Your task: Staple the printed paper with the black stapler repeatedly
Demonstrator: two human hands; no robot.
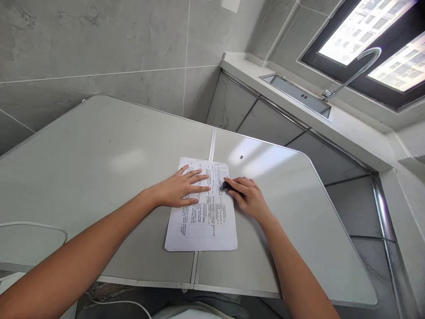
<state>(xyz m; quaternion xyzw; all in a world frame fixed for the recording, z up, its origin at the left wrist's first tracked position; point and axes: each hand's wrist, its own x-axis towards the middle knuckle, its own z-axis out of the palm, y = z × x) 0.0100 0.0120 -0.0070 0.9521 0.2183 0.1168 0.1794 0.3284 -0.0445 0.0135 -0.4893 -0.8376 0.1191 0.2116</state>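
Note:
A sheet of printed paper [202, 237] lies flat on the table, its lower corners cut off or rounded. My left hand [182, 188] rests palm down on its left side, fingers spread and pointing right. In my right hand [247, 195], the fingers are closed around a small black tool [227, 186], which looks like a roller stamp. Its pale front end touches the paper near the right edge. Denser, smaller print covers the sheet's upper right, beside the tool. The fingers hide most of the tool's body.
The pale folding table [133, 124] has a metal seam down its middle. A white cable [36, 226] lies at its left. Beyond the right side run a counter [245, 68] with a sink [299, 95], a curved faucet [358, 71] and a window [358, 31].

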